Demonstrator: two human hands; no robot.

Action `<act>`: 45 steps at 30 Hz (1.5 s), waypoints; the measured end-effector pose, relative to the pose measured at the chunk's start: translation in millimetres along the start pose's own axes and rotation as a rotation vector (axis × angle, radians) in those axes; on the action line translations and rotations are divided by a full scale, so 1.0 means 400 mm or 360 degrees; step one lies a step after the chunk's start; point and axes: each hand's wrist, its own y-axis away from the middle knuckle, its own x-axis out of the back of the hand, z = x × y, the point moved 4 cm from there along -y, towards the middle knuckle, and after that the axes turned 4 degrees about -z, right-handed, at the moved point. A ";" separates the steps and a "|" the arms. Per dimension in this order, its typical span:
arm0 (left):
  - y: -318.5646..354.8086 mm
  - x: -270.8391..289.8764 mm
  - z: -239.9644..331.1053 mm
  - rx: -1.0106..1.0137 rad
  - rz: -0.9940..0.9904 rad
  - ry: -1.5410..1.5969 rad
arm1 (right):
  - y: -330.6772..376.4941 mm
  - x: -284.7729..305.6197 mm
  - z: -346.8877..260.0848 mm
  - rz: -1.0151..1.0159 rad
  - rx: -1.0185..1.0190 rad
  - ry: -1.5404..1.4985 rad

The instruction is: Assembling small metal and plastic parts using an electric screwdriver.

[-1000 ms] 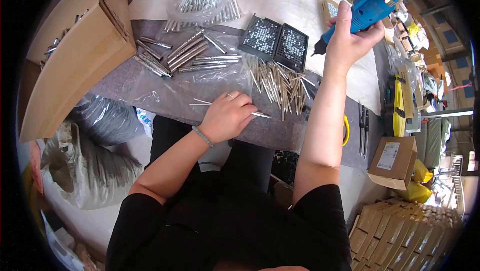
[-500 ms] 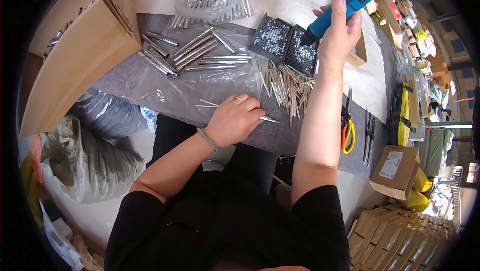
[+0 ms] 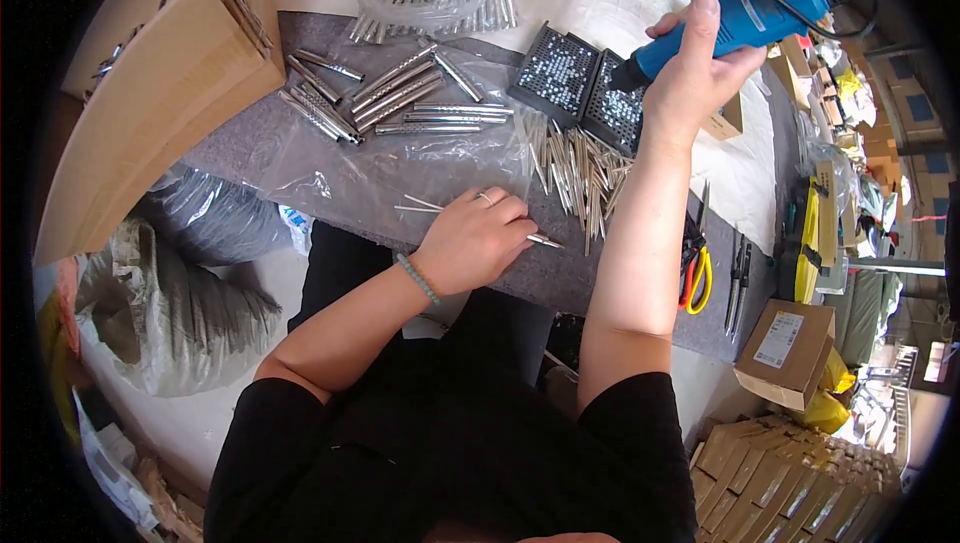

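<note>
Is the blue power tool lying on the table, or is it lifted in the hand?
Lifted. The right hand grips the blue power tool above the table, its dark tip pointing toward the black trays.

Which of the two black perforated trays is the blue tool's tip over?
The right black tray; the blue power tool in the right hand points at it, while the left tray sits clear.

Blue power tool [image 3: 745, 18] raised, tip down-left; thin metal pin [image 3: 543, 240] flat on table.

A cardboard box [image 3: 150, 93] at left, yellow-handled pliers [image 3: 697, 273] and a small carton [image 3: 788, 353] at right.
</note>
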 end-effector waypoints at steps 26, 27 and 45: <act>-0.002 0.000 -0.001 0.0021 -0.0048 -0.0008 | 0.051 -0.050 0.110 0.0094 -0.0332 0.0200; -0.002 -0.001 -0.001 0.0021 -0.0049 -0.0007 | 0.052 -0.050 0.112 0.0094 -0.0332 0.0201; -0.004 0.001 -0.002 0.0019 -0.0048 0.0010 | 0.070 -0.040 0.143 0.0123 -0.0333 0.0219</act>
